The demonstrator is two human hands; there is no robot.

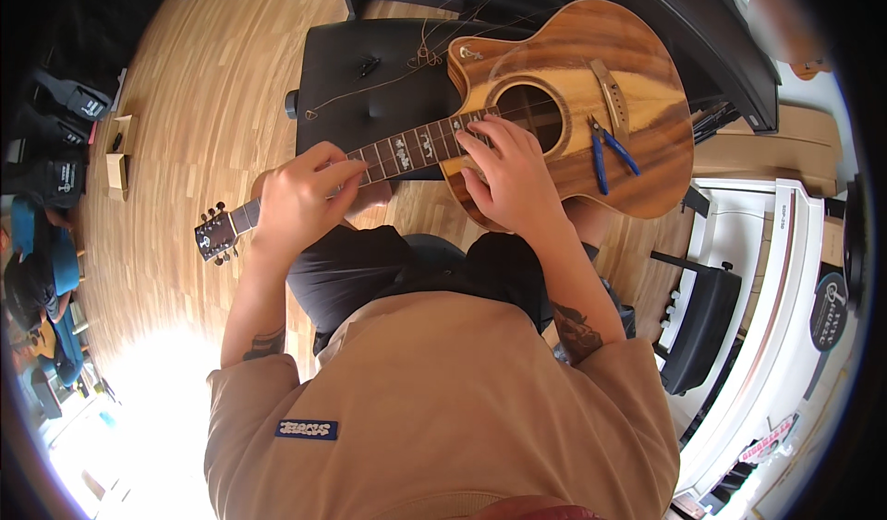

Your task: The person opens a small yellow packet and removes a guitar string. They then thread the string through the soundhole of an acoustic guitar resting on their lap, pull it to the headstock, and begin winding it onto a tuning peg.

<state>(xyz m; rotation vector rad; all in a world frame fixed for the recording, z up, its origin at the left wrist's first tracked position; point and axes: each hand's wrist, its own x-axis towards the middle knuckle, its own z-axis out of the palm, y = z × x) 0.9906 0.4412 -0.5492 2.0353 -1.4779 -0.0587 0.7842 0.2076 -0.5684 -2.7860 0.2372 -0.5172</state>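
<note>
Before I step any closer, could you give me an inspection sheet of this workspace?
Surface: black padded bench, partly hidden by the guitar.
Job's things: the guitar, wooden, face up; blue-handled pliers on its body, touched by neither hand.
Clutter: small dark object on the bench, kind unclear.
Hands: left hand at the neck, fingers bent; right hand near the soundhole, fingers spread; whether either grips anything is unclear.
Cables: no power cable made out; thin bronze-coloured strands curl on the bench.
Surroundings: wood floor, small cardboard box to the left, white furniture to the right.

Glare washes out the wooden floor (180, 308) at lower left, while the dark, curved rim seems soft
</note>
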